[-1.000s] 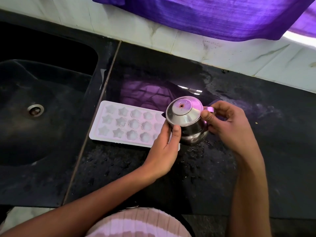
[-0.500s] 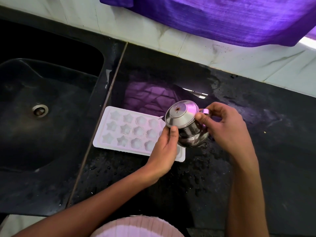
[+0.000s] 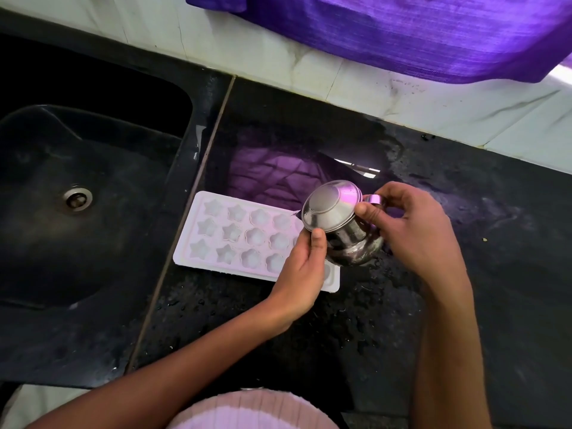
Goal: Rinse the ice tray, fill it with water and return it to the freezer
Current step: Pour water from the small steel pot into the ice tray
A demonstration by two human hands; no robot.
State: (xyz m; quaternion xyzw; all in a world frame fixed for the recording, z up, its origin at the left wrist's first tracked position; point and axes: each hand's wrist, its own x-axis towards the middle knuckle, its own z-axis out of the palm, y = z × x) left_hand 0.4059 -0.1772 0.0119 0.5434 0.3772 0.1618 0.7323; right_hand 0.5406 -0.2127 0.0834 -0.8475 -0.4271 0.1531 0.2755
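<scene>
A white ice tray (image 3: 198,243) with star and flower cells lies flat on the wet black counter (image 3: 510,274), just right of the sink. Over its right end I hold a steel pot (image 3: 337,221), tipped so its base faces up and left. My left hand (image 3: 301,274) grips the pot's lower side, thumb on the rim of the base. My right hand (image 3: 411,236) holds the pot by its handle from the right. My left hand and the pot hide the tray's right cells. I cannot tell whether water is flowing.
A black sink (image 3: 77,227) with a metal drain (image 3: 76,196) lies to the left. White tiled wall (image 3: 340,78) runs along the back, with purple cloth (image 3: 402,35) hanging above. Water drops speckle the counter in front of the tray.
The pot has tipped a little further over the tray's right end. Both hands keep their hold, and the view has shifted slightly.
</scene>
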